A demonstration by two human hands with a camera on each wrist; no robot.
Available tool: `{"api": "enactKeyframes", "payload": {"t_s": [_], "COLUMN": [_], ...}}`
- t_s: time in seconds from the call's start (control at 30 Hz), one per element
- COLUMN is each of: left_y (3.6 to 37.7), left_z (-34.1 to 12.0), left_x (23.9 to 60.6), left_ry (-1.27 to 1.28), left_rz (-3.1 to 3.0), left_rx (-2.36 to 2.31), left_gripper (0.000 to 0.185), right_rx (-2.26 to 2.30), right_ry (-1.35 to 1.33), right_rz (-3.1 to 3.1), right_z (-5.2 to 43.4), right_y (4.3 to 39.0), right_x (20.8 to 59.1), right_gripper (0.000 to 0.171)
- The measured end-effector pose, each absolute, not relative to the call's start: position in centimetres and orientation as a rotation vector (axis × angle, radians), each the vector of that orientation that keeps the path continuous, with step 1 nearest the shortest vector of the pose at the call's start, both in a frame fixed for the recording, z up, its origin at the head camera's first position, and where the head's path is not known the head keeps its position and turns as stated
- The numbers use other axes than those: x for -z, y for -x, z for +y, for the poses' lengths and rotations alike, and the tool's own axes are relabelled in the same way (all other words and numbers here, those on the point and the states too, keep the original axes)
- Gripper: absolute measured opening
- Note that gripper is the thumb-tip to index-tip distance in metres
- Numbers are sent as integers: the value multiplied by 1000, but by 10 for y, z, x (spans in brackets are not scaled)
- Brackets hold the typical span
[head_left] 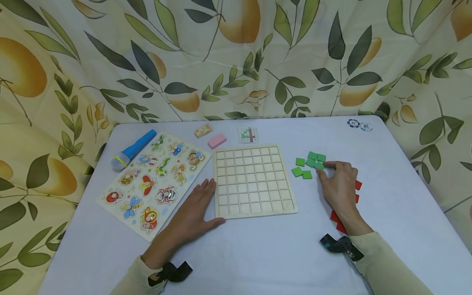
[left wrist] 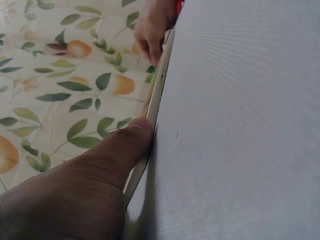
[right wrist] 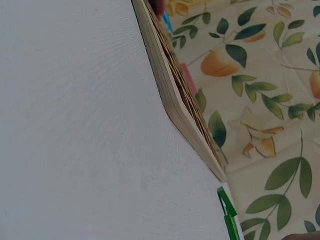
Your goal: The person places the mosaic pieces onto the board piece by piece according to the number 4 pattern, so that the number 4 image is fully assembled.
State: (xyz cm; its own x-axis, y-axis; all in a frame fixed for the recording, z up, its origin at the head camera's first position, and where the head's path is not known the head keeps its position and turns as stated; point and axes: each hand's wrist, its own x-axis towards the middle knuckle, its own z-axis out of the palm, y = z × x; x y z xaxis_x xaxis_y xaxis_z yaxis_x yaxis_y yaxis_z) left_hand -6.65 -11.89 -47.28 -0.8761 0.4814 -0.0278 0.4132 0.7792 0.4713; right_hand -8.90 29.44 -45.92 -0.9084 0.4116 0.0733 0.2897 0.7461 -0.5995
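A square wooden grid board (head_left: 254,180) lies flat on the table. My left hand (head_left: 193,215) rests spread at its lower left corner, fingertips along the left edge, thumb along the front edge. In the left wrist view, the thumb (left wrist: 132,135) presses against the side of the board. To the right of the board, my right hand (head_left: 339,186) reaches over a cluster of green square tiles (head_left: 300,162), its thumb and index finger pinching one green tile (head_left: 318,165) at the cluster's near right side. Red tiles (head_left: 341,227) lie partly hidden beneath that hand and wrist.
A sticker sheet of cartoon insects (head_left: 147,184) lies left of the board, with a blue microphone-like toy (head_left: 134,149) beside it. Behind the board are a patterned small block (head_left: 203,130), a pink block (head_left: 216,141) and a small grid pattern card (head_left: 248,135). Fruit-print cloth hangs behind the table.
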Motion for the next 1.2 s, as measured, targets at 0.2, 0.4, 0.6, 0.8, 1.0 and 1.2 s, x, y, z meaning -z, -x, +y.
{"api": "enactKeyframes", "payload": {"t_s": [0.2, 0.4, 0.6, 0.8, 1.0, 1.2], "left_y": [68, 70, 69, 69, 68, 69], "left_z": [-120, -120, -120, -121, -121, -121], "left_x": [474, 473, 474, 475, 474, 474], "left_ry": [-696, -673, -639, -657, -660, -668], "left_rz": [2812, 2793, 2762, 2780, 2777, 2776], "left_rx": [-690, -709, -747, -756, -767, -776], "left_gripper": [110, 110, 110, 107, 106, 105], "right_rx": [-896, -918, -907, -885, -831, -820], "right_ry": [430, 305, 65, -122, -243, -344], "right_rz": [-2737, -2782, -2865, -2968, -3025, -3074], "right_z": [284, 263, 245, 232, 218, 208], "right_y": [83, 74, 73, 87, 115, 151], "right_x": [455, 450, 440, 426, 412, 409], "right_gripper": [41, 39, 40, 33, 34, 29]}}
